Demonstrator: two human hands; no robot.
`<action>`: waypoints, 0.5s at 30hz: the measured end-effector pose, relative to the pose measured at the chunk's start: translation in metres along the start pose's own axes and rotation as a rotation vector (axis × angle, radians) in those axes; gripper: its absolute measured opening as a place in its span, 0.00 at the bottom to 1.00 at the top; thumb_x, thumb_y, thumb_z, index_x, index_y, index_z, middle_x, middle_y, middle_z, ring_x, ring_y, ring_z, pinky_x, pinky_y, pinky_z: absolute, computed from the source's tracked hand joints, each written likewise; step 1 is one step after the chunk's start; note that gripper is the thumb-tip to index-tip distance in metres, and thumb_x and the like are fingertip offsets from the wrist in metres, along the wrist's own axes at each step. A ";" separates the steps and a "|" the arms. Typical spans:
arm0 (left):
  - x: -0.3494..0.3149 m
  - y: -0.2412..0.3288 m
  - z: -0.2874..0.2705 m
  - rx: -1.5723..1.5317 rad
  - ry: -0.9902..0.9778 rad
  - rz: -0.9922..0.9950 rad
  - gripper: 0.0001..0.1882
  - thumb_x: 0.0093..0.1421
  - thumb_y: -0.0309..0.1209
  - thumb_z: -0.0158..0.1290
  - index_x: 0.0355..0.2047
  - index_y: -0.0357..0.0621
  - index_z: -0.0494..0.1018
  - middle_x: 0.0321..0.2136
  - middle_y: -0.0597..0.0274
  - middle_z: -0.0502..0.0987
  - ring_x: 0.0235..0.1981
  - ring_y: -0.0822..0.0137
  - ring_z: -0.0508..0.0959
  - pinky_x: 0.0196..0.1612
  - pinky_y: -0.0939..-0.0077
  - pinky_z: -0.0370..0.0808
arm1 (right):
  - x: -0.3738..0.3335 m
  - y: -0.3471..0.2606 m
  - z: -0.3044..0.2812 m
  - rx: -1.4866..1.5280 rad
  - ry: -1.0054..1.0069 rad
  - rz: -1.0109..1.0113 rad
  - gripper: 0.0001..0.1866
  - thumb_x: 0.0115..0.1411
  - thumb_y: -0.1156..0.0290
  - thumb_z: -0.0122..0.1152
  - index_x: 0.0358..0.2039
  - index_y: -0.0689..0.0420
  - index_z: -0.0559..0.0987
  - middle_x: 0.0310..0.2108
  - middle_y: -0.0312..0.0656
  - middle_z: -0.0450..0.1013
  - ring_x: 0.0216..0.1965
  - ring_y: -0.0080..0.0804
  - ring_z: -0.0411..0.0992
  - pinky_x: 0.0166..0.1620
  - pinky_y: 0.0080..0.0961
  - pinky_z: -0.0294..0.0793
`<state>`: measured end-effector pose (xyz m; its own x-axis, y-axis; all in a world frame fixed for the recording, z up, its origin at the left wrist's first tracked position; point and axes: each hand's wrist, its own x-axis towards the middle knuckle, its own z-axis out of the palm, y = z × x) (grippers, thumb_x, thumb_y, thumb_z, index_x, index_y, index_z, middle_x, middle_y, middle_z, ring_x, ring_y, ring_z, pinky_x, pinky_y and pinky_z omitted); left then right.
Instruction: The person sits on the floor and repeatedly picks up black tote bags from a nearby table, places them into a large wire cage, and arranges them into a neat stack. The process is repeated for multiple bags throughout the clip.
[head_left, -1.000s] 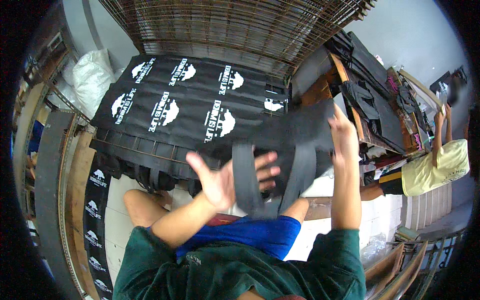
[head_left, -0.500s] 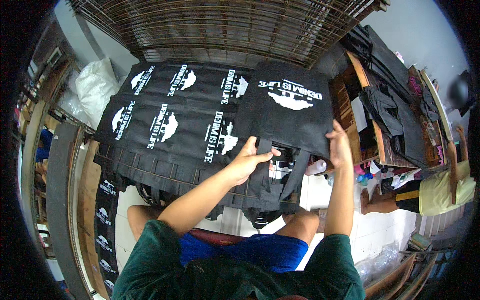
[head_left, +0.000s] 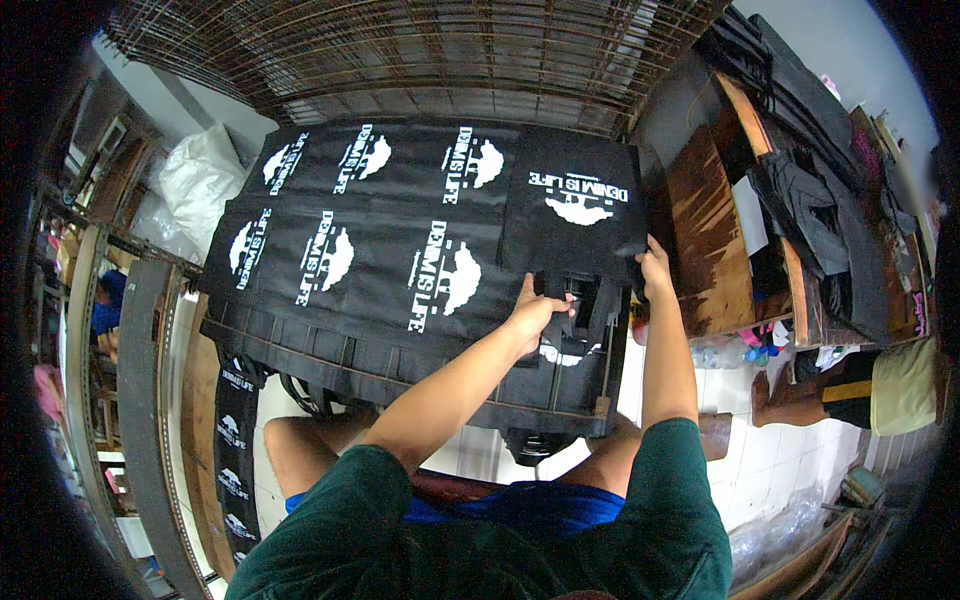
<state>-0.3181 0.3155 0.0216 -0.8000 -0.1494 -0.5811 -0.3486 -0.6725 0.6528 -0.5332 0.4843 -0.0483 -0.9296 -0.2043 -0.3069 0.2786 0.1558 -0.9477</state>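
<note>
A black fabric tote bag (head_left: 572, 232) with a white print lies at the right end of a rack, overlapping other printed black bags. Its handle loops hang toward me. My left hand (head_left: 538, 318) is closed at the bag's near edge beside the handles; some of its fingers are hidden by the fabric. The bag's right edge, close to the near corner, is pinched in my right hand (head_left: 653, 270). To the left, several black bags (head_left: 385, 275) with white prints lie flat in rows on a wire rack (head_left: 340, 372).
Tilted wire racks (head_left: 420, 60) rise behind the bags. A wooden cabinet (head_left: 700, 200) with black fabric (head_left: 815, 215) on it stands at the right. Metal shelving (head_left: 150, 400) and a white plastic sack (head_left: 200, 180) are at the left. Another person's legs (head_left: 800, 400) show at the far right.
The held bag now lies flatter and farther onto the rack, its right edge lower beside the rack's end. Both hands have moved with it. The whole view has shifted a little.
</note>
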 end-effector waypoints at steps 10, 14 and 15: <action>-0.004 -0.023 -0.016 -0.060 0.134 -0.026 0.47 0.51 0.18 0.50 0.64 0.53 0.32 0.45 0.54 0.70 0.41 0.63 0.74 0.39 0.59 0.73 | -0.010 -0.002 0.012 0.059 -0.097 -0.056 0.31 0.46 0.83 0.43 0.55 0.62 0.65 0.46 0.44 0.69 0.47 0.34 0.66 0.52 0.25 0.60; -0.002 -0.041 -0.022 -0.048 0.154 -0.065 0.46 0.52 0.21 0.53 0.63 0.56 0.36 0.52 0.48 0.63 0.48 0.56 0.70 0.47 0.51 0.67 | -0.008 -0.005 0.009 -0.036 0.001 -0.030 0.33 0.47 0.82 0.44 0.58 0.62 0.62 0.49 0.48 0.67 0.51 0.37 0.64 0.55 0.26 0.58; -0.010 -0.037 -0.016 0.028 0.177 -0.053 0.45 0.52 0.21 0.53 0.63 0.55 0.37 0.52 0.48 0.63 0.48 0.56 0.70 0.47 0.54 0.67 | -0.008 -0.005 0.009 -0.072 0.024 -0.034 0.33 0.47 0.82 0.44 0.58 0.61 0.61 0.51 0.48 0.66 0.52 0.38 0.64 0.55 0.26 0.57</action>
<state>-0.2895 0.3309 -0.0045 -0.6822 -0.2411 -0.6902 -0.4040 -0.6625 0.6307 -0.5248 0.4763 -0.0422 -0.9440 -0.1880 -0.2712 0.2290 0.2186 -0.9486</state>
